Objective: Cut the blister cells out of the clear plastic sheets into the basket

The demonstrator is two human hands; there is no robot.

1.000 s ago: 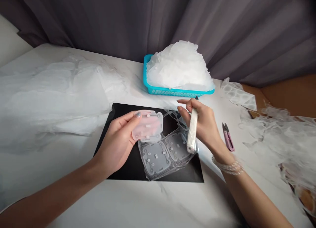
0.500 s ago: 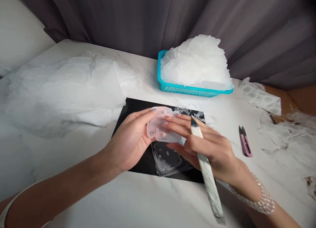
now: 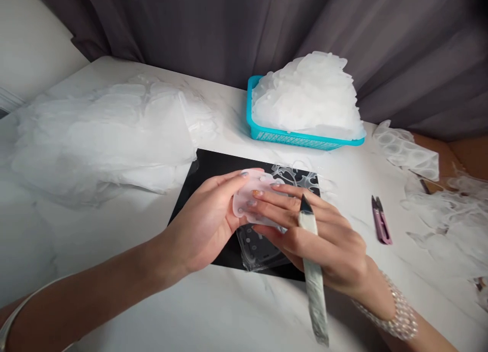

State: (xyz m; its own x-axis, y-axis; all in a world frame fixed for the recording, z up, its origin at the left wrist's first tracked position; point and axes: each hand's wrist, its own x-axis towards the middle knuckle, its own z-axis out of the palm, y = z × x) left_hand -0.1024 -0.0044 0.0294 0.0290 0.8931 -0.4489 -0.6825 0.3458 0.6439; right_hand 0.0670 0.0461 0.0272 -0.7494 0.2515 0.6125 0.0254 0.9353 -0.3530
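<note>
My left hand (image 3: 208,217) holds a thin, translucent, rounded plate (image 3: 246,197) at its left edge, thumb on top and fingers beneath. Small round bumps show on the plate. Between thumb and palm of my right hand (image 3: 324,235) sits a knife (image 3: 313,281) with a pale wrapped handle, its dark pointed tip facing away from me. The spread right fingers lie across the plate and cover part of it. Below both hands, a clear moulded sheet (image 3: 253,248) with similar raised shapes rests on a black mat (image 3: 217,171), partly hidden by my right hand.
A blue basket (image 3: 249,108) heaped with translucent pieces stands at the back. Left of the mat lies a big pile of cloudy sheets (image 3: 114,128). Pink thread snips (image 3: 381,220) lie to the right, beside clear offcuts (image 3: 450,230). Cut-out scraps (image 3: 293,174) lie at the mat's far edge.
The plate has shifted slightly right and down with my hands. My right fingers now cover more of it, and the knife has swung to a more upright angle.
</note>
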